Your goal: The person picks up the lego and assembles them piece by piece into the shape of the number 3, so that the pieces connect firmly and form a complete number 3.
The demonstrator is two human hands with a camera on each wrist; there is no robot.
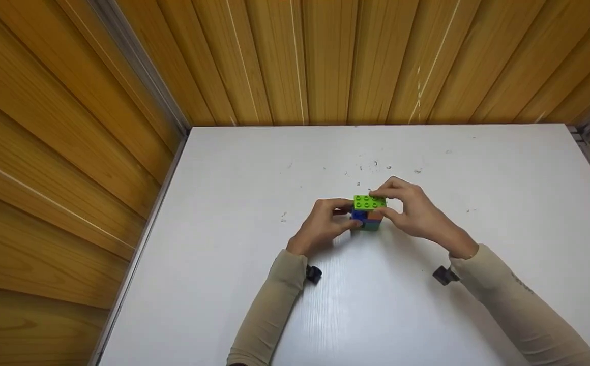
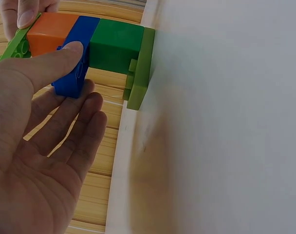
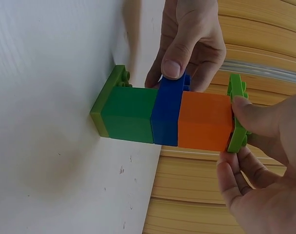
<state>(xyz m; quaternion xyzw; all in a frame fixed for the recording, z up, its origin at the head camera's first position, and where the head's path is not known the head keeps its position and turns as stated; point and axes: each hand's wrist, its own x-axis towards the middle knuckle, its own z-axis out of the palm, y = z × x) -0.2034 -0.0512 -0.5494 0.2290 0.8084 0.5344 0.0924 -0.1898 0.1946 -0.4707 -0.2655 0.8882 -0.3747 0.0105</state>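
A stack of toy building bricks stands on the white table. From the bottom it has an olive-green plate (image 3: pixel 106 100), a green block (image 3: pixel 129 113), a blue brick (image 3: pixel 166 112) and an orange block (image 3: pixel 205 121). At its top is a lime-green studded plate (image 1: pixel 363 203), slightly tilted against the orange block; whether it is pressed fully on cannot be seen. My left hand (image 1: pixel 323 221) pinches the blue brick's overhanging end between thumb and fingers. From the other side, my right hand (image 1: pixel 417 211) grips the lime-green plate by its edges.
The white table (image 1: pixel 224 203) has dark scuff marks beyond the stack. Wood-look panel walls (image 1: pixel 325 61) stand behind the table and at its left. A black wrist device (image 1: pixel 314 274) sits at the left cuff, another black device (image 1: pixel 443 275) at the right cuff.
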